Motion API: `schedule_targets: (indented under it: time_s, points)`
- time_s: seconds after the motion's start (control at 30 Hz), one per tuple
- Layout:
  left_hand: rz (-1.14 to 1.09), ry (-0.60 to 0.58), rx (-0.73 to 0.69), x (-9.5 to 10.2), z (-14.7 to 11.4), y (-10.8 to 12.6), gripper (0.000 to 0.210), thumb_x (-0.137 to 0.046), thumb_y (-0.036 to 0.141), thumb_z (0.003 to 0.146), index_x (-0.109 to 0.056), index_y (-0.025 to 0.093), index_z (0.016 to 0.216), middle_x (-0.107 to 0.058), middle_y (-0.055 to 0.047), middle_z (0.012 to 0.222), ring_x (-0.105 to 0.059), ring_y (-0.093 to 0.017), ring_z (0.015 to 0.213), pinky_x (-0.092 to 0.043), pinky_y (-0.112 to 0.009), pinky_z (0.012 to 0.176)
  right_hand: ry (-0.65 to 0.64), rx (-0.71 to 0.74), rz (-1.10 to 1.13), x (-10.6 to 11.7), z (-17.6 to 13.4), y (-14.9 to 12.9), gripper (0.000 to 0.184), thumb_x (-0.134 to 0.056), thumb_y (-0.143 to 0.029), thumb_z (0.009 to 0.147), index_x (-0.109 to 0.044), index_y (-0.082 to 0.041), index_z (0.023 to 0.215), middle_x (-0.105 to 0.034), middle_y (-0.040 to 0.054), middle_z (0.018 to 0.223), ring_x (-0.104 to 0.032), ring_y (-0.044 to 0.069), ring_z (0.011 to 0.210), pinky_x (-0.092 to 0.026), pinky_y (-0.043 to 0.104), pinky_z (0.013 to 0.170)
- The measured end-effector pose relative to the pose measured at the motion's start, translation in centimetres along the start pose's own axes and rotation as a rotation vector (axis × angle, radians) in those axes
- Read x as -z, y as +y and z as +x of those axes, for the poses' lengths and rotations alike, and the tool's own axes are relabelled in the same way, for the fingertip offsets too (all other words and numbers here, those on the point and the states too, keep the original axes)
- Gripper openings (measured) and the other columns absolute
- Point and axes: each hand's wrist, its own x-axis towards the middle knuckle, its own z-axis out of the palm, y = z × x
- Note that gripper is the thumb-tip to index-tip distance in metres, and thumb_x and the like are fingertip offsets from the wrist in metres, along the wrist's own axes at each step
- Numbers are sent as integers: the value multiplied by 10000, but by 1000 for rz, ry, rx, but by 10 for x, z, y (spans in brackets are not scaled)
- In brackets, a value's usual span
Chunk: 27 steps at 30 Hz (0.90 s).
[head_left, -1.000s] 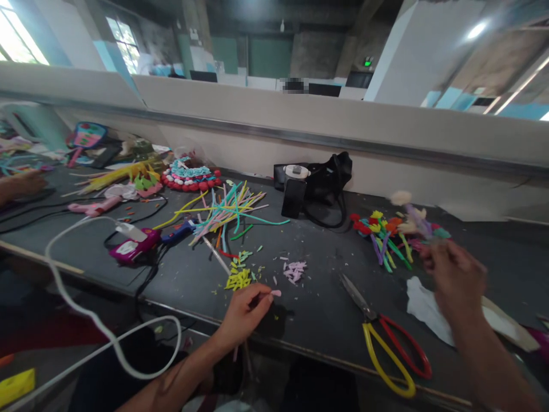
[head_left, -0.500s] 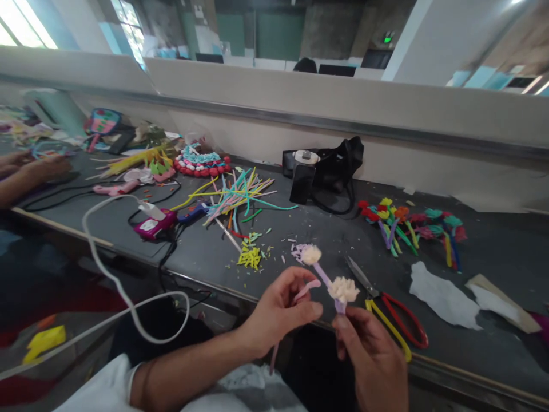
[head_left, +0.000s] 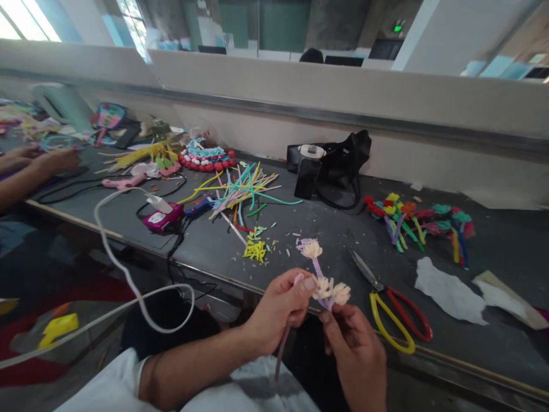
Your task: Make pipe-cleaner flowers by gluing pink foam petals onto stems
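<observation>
**Stem meets flower, held over the bench edge**

Both hands work close together just in front of the table (head_left: 326, 234) edge. The left hand (head_left: 278, 309) has its thumb and fingers pinched on a pink stem (head_left: 283, 346), a pipe cleaner that hangs down below the palm. The right hand (head_left: 355, 355) has its fingertips closed on the base of a flower (head_left: 330, 289), a cream tuft on a purple stalk with a second tuft higher up. Stem tip and flower base are touching or nearly so; the exact contact is hidden by the fingers.

Judging by this, the step in hand is joining the stem to the flower. The next move would call for a steady pinch from the right hand while the left winds or presses the stem against the stalk.

Scissors (head_left: 392, 312) lie just beside the right hand; yellow clippings (head_left: 256, 250) and loose pipe cleaners (head_left: 244, 191) lie further back.
</observation>
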Motion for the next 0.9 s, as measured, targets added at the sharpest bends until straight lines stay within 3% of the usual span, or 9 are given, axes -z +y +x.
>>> schedule_targets:
  time_s: [0.23, 0.53, 0.77, 0.9]
  points:
    - [-36, -62, 100, 3, -1, 3, 249, -687, 351, 794, -550, 162, 883, -326, 93, 527, -182, -27, 425, -88, -183, 396, 4, 0, -32, -1, 2, -2, 271, -672, -475, 780, -608, -216, 831, -637, 0, 702, -537, 131, 500, -434, 254, 489]
    - [-194, -166, 214, 17, 5, 2, 328, -501, 408, 858, -645, 113, 881, -394, 63, 447, -249, -49, 355, -206, -215, 404, -127, -165, 317, -8, -2, -3, 319, -714, -453, 779, -560, -201, 898, -558, -52, 624, -455, 76, 438, -397, 189, 394]
    - [-351, -199, 262, 28, 12, -3, 323, -443, 333, 886, -658, 95, 925, -442, 46, 457, -257, -60, 336, -179, -219, 380, -169, -292, 573, -16, -6, 2, 372, -741, -456, 761, -550, -206, 959, -571, -48, 641, -469, 85, 465, -390, 172, 339]
    - [-374, -203, 281, 28, 13, -5, 285, -460, 298, 862, -661, 101, 905, -438, 45, 454, -252, -60, 337, -167, -210, 374, -172, -301, 595, -17, -6, -7, 381, -738, -474, 756, -562, -192, 941, -550, -54, 593, -443, 76, 437, -378, 165, 322]
